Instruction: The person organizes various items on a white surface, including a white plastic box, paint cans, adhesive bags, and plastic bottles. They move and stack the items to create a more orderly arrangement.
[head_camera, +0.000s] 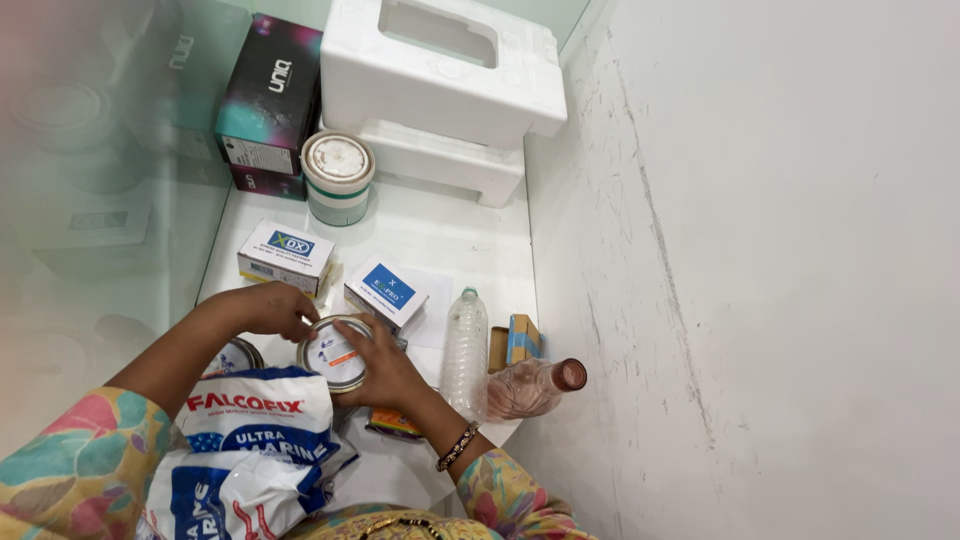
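My right hand (385, 365) grips a small round metal tin (332, 354) with a labelled lid, fingers wrapped over its right side. My left hand (268, 308) rests on the tin's upper left rim, fingers curled against it. A second round tin (236, 356) sits just left of it, half hidden by my left forearm. A white, blue and red plastic bag (250, 450) lies across my lap below the tins.
On the white shelf (470, 240) stand two small white-and-blue boxes (285, 256) (387, 291), a round tub (338, 177), a dark carton (272, 95) and white foam packing (440, 75). A clear plastic bottle (465, 350) and a pinkish bottle (530, 388) lie right of my hand, beside the white wall (760, 270).
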